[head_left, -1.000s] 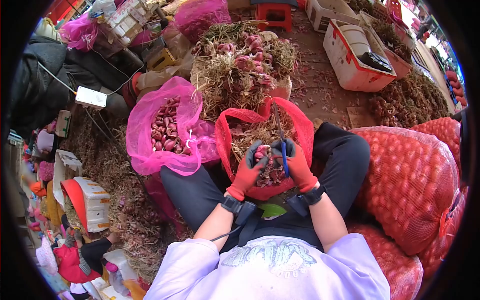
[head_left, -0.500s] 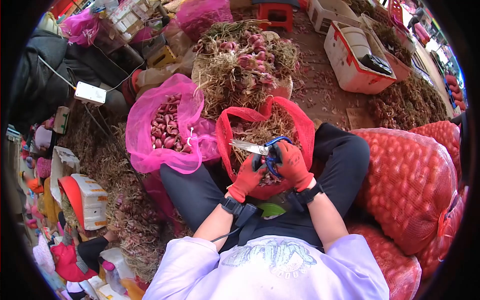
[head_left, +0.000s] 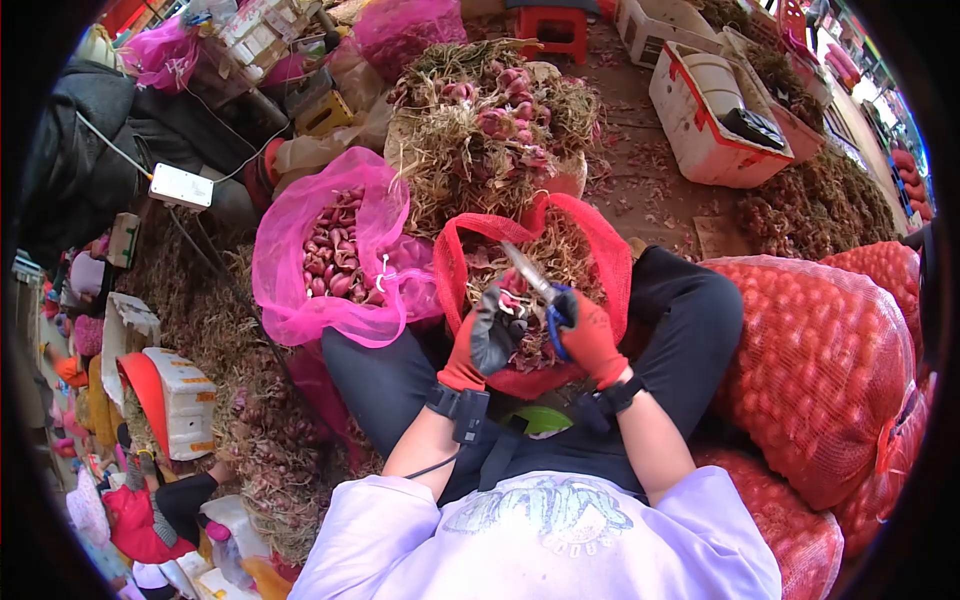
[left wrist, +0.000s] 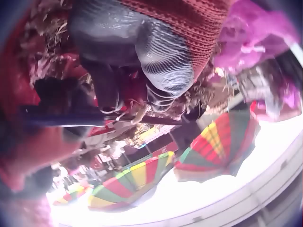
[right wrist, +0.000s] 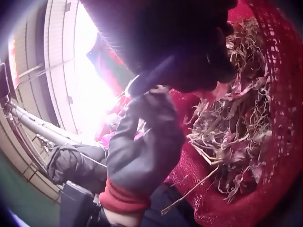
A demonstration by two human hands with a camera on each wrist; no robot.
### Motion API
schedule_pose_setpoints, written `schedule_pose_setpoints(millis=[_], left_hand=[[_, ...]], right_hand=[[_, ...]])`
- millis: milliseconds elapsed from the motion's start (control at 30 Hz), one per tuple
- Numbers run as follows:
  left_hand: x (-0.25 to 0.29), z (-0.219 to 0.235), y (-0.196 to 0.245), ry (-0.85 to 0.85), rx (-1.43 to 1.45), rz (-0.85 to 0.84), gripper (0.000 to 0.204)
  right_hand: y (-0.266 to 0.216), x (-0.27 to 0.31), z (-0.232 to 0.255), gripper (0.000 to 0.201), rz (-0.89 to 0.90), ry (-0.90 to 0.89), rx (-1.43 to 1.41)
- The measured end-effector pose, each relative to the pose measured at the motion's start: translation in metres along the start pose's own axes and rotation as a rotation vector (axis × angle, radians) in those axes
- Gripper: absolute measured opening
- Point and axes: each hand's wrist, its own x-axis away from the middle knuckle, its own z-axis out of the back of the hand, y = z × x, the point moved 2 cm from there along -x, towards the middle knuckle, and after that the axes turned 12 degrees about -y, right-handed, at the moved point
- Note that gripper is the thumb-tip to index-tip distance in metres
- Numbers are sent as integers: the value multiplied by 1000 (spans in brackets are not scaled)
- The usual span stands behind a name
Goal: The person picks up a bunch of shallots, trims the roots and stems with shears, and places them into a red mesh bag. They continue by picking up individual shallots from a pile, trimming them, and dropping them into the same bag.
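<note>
My left hand point(head_left: 480, 345), in a red glove with a dark coated palm, pinches a shallot point(left wrist: 132, 87) by its fingertips; stringy roots point(left wrist: 138, 114) show at its end. Fingers hide most of the bulb. Close beside it, my right hand point(head_left: 592, 335) grips blue-handled scissors point(head_left: 528, 268), their blades pointing up and left past the left fingertips. Both hands are over a red mesh bag point(head_left: 449, 280) between the knees, full of dry stalks and skins point(right wrist: 232, 127). Left of it, a pink mesh bag point(head_left: 280, 235) holds trimmed shallots point(head_left: 335, 255).
Ahead lies a heap of shallots with dry stalks point(head_left: 490, 130). Full red net sacks point(head_left: 810, 360) press close at the right. A white foam box point(head_left: 690, 125) stands at the far right, and a green leaf point(head_left: 545, 420) lies on the lap.
The scissors swung from pointing upward to lying leftward across the left hand, and now point up and left. My left hand has turned and shifted slightly left, away from the right hand.
</note>
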Motion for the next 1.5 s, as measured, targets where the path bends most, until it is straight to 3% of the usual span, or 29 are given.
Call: schedule_pose_setpoints(millis=[33,100,133,200,233,267,367,400,500,533,633,733,833,867,967,1067,1133,1200,1333,1400,1500], left_hand=[[2,-11,3,23,-27,-12,36],[2,-35,7,59,-79,-34,32],[0,-38,6,115,-33,40,33],[-9,-40,0,14,196,33,35],[-12,-47,-4,-36,308,28,36],[-8,-54,-13,46,-444,-45,39],[-2,-61,-21,76,-648,57,38],[-3,-59,-24,94,-627,18,35],[1,-41,-13,49,18,161,32],[1,-46,-11,8,60,179,30],[1,-44,-12,62,99,219,31],[-1,-41,-11,11,5,210,32],[-4,-77,-17,-52,-429,1,35],[-6,-57,-17,-84,-451,1,37],[-1,-64,-12,35,-1023,38,38],[-4,-24,-15,-154,-630,31,38],[-3,-29,-22,-93,-465,7,37],[-5,-39,-29,-27,-283,-4,38],[-9,-32,-30,-99,-289,43,34],[-14,-30,-19,-153,-287,147,32],[0,-84,-8,-18,-665,175,31]], right_hand=[[2,-3,6,29,-45,3,-38],[15,-9,7,28,-179,-38,-452],[10,-8,9,28,-168,-41,-581],[-10,-6,11,28,-144,-53,-836],[-12,-8,9,28,-145,-44,-756],[-13,-9,6,28,-145,-34,-678],[-13,-9,2,28,-125,-82,-578],[-12,-8,4,28,-135,-122,-597],[-9,-7,16,26,-242,-291,-775],[-10,-6,18,25,-290,-357,-854],[-16,-6,19,25,-187,-161,-780],[-13,-6,17,29,-138,-58,-831],[-27,-11,20,27,97,4,-615],[-25,-11,17,30,86,-22,-566],[-18,-12,8,34,46,-76,-517],[-11,-9,2,30,-29,-77,-586],[-2,-9,3,25,-109,-56,-526],[0,-10,5,25,-168,-81,-690],[-7,-5,19,26,-202,-140,-876],[-4,-5,15,26,-62,-33,-604],[-37,-4,19,26,71,-27,-370]])
